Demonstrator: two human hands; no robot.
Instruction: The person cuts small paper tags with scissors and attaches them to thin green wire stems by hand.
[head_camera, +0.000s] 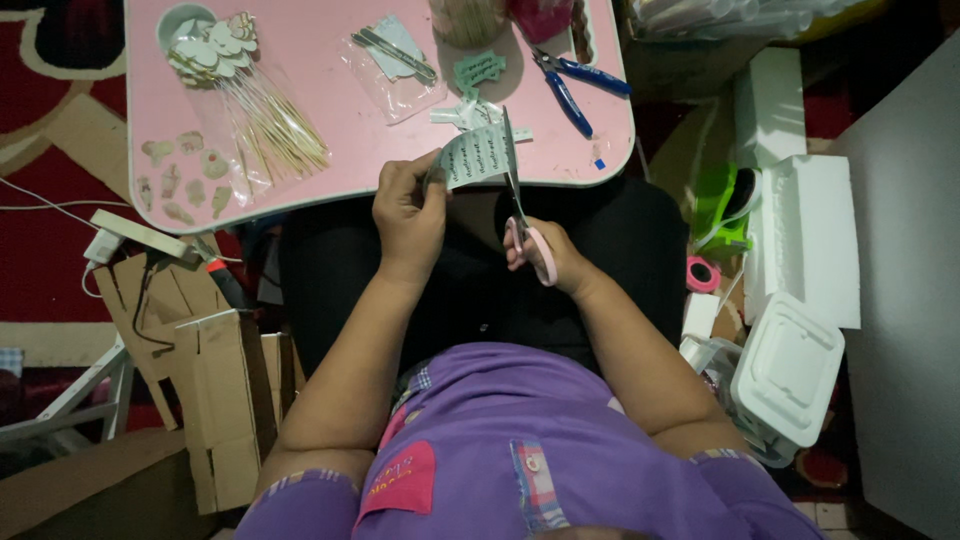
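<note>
While held over the near edge of the pink table (330, 90), green paper strip (478, 156) pinched in left hand (408, 215). Pink-handled scissors (522, 215) gripped in right hand (545, 258), blades at strip's right end. Blue pliers (575, 85) beyond, well apart.

Left arm: bare forearm running up and slightly right from the lower left, wrist straight, left hand (408, 215) raised in front of the torso with its back to the camera, fingers curled and thumb pressed against the fingertips in a closed pinch at the upper right of the hand. Right arm: bare forearm angled up and left from the lower right, elbow bent outward, right hand (545, 255) set lower than the left and just beside it, fingers folded in a closed grip, knuckles facing left. Both hands held apart, meeting near the body's midline.
</note>
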